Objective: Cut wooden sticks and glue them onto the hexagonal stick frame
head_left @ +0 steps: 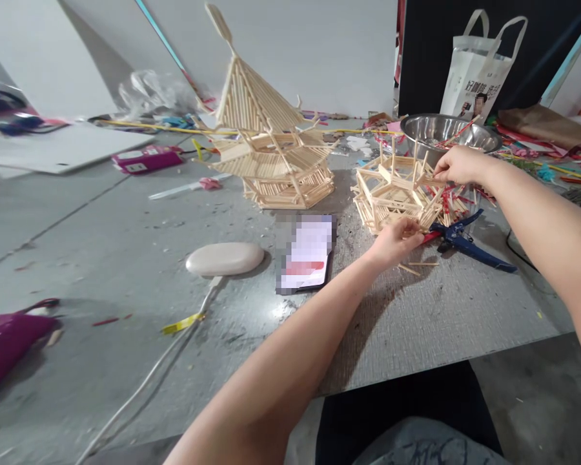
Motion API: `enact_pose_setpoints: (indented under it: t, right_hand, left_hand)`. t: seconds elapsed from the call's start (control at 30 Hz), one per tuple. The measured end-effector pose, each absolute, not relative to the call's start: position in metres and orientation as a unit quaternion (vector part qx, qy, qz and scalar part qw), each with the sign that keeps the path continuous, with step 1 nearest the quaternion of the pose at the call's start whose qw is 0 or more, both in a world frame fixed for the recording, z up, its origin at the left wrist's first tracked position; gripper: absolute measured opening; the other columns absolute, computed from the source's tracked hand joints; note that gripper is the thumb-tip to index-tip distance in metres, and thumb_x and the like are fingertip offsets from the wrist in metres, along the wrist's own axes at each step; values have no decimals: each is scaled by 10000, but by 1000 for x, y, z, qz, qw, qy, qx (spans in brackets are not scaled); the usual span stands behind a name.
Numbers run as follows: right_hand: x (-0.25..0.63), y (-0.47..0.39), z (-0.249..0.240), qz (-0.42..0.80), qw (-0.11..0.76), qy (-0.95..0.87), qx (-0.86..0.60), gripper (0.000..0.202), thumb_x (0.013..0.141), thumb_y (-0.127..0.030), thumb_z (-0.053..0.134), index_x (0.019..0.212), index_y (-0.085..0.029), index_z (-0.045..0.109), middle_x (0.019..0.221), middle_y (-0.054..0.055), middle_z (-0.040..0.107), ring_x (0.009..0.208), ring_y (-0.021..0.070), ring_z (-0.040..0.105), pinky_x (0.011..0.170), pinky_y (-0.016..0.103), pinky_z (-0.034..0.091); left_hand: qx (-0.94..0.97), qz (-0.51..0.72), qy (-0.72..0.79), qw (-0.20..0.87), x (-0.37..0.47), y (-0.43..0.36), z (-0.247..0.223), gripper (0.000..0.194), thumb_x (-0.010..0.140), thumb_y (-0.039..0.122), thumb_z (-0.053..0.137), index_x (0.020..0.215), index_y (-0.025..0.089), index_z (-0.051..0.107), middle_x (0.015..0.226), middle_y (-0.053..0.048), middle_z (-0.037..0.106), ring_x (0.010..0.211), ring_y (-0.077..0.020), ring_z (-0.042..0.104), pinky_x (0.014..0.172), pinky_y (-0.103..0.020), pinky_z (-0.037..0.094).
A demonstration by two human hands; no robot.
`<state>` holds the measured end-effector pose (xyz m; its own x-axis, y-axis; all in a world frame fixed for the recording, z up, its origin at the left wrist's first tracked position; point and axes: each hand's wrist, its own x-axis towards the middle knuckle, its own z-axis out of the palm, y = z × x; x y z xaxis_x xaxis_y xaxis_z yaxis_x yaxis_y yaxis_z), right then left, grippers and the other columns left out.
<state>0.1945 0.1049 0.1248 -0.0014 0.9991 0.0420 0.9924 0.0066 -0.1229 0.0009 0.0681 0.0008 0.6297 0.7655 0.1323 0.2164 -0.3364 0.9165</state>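
A low, many-sided frame of thin wooden sticks (387,194), with several upright posts on top, stands on the table. My left hand (397,240) is closed on its lower front edge, close to the blue-handled pliers (465,244) with a red part. At the frame's upper right side my right hand (458,165) has its fingertips pinched together; what is between them is too small to make out. Left of the frame rises a taller tiered stick tower (290,161) with a pointed roof. A few loose sticks (423,263) lie just in front of my left hand.
A phone (306,255), a white oval device (225,258) with a cable, and purple packs (148,159) lie to the left. Behind my right hand are a metal bowl (411,132), red-wrapped sticks (452,206) and a white bag (472,84). The table's front edge is near my lap.
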Motion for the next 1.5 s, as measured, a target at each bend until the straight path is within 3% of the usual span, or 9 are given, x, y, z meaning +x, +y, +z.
enact_pose_setpoints:
  t: [0.3,1.0,1.17,1.33,1.5]
  right_hand:
    - [201,110,124,-9,-15,-736,-677,106,680,-164,652,769,-188,704,672,-1,643,617,116,538,604,254,379]
    - [197,105,120,-21,8,-745,-667,113,682,-137,602,720,-193,693,702,16,648,664,147,557,618,271,369]
    - [198,104,119,-27,8,-750,-661,125,692,-152,582,726,-192,695,697,10,648,651,137,550,604,262,366]
    - [198,105,120,-11,10,-747,-664,130,687,-153,586,742,-176,702,701,21,653,648,135,556,605,253,374]
    - [196,105,123,-19,-19,-739,-673,203,700,-183,571,842,-189,716,787,19,684,703,142,586,632,240,397]
  left_hand:
    - [770,293,317,470,1,69,-1,167,747,293,554,854,164,547,868,-51,622,822,-153,583,739,-302,476]
    - [782,290,320,449,0,66,3,171,736,311,534,845,182,559,873,-48,631,810,-151,579,735,-292,450]
    - [785,352,372,348,-4,60,12,129,755,278,488,756,179,572,747,-21,621,671,-117,545,642,-253,406]
    - [783,444,395,186,-15,53,25,247,788,267,429,555,187,441,535,20,467,527,-92,427,530,-239,308]
    - [746,524,389,133,-21,60,26,90,778,217,460,710,189,511,753,-27,549,674,-120,504,645,-263,395]
